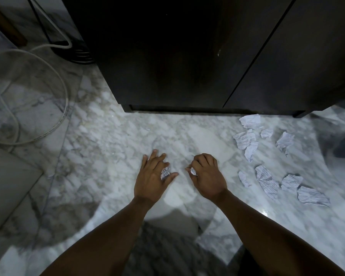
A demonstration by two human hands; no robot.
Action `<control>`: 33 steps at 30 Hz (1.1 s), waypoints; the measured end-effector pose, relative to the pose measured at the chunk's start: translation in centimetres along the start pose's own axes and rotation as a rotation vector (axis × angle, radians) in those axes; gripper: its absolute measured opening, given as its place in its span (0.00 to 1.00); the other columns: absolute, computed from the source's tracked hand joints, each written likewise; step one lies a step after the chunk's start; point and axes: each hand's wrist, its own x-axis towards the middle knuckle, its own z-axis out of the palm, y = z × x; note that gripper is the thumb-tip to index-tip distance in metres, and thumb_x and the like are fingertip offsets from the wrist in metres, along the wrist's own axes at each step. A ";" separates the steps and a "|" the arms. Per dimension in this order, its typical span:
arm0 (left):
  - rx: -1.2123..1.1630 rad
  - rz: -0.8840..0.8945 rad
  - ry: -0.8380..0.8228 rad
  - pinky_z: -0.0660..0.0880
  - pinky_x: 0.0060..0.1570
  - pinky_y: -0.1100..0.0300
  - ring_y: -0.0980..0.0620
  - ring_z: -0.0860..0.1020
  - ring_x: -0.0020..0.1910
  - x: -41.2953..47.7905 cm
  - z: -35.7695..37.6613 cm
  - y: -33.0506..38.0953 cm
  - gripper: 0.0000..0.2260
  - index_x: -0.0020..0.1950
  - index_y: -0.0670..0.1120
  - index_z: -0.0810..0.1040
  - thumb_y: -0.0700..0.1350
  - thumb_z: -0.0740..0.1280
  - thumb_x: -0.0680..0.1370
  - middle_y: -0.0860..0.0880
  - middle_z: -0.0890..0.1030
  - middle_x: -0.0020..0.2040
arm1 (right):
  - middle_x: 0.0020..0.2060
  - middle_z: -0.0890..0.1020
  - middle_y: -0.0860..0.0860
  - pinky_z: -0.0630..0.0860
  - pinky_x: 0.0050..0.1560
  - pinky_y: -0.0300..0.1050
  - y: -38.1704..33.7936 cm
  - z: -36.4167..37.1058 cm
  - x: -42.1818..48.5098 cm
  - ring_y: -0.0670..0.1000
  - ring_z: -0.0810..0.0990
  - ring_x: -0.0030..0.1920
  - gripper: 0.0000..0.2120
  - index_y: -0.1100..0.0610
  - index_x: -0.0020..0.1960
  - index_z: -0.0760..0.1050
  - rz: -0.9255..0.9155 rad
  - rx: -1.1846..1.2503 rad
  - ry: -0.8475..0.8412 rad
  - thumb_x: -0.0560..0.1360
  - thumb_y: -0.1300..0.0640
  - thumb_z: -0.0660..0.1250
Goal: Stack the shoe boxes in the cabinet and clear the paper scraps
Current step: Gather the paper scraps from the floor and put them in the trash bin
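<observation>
This looks like a room in a home. It has a polished white-and-grey marble floor [112, 148] and a dark floor-standing cabinet [187, 66] with flat doors. A white cable [64, 108] lies looped at the left, and torn lined paper scraps [267, 180] lie near the cabinet's foot.

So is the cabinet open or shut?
Shut: the cabinet shows a flat, dark, glossy front with only one thin seam running down it, and no shelves or boxes showing inside.
</observation>
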 end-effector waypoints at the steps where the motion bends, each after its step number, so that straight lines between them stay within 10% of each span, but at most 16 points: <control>1: -0.030 0.002 0.019 0.62 0.75 0.47 0.48 0.68 0.75 -0.1 0.1 0.1 0.27 0.59 0.45 0.83 0.64 0.57 0.80 0.47 0.78 0.68 | 0.50 0.78 0.51 0.70 0.57 0.49 0.0 0.1 0.0 0.55 0.73 0.53 0.10 0.56 0.49 0.76 0.012 -0.004 0.001 0.81 0.50 0.61; 10: -0.214 0.031 0.114 0.76 0.63 0.51 0.49 0.73 0.66 -0.7 -0.4 0.4 0.15 0.60 0.42 0.82 0.44 0.58 0.82 0.46 0.82 0.59 | 0.49 0.75 0.49 0.70 0.50 0.47 -0.6 -1.0 0.1 0.51 0.70 0.47 0.22 0.54 0.49 0.74 0.048 0.043 -0.097 0.81 0.37 0.52; 18: -0.151 -0.003 0.063 0.77 0.57 0.53 0.50 0.73 0.58 -0.7 -1.4 1.1 0.28 0.56 0.42 0.83 0.55 0.46 0.86 0.47 0.82 0.52 | 0.50 0.75 0.48 0.70 0.50 0.49 -0.6 -1.1 0.2 0.52 0.71 0.48 0.15 0.53 0.56 0.75 0.057 0.037 -0.070 0.83 0.51 0.51; 24: -0.170 -0.031 0.028 0.80 0.56 0.48 0.44 0.75 0.59 -1.0 -1.1 0.9 0.15 0.63 0.42 0.80 0.34 0.69 0.76 0.45 0.79 0.54 | 0.50 0.76 0.49 0.71 0.49 0.50 -0.9 -0.8 0.1 0.53 0.72 0.47 0.11 0.53 0.54 0.74 0.038 -0.031 -0.076 0.83 0.50 0.55; 33: -0.202 -0.095 0.088 0.79 0.52 0.50 0.51 0.70 0.53 -2.5 -0.3 2.5 0.07 0.54 0.42 0.84 0.36 0.71 0.76 0.46 0.80 0.50 | 0.43 0.78 0.51 0.76 0.44 0.49 -2.8 0.9 -1.8 0.53 0.76 0.43 0.12 0.55 0.45 0.78 0.076 0.032 0.032 0.79 0.50 0.59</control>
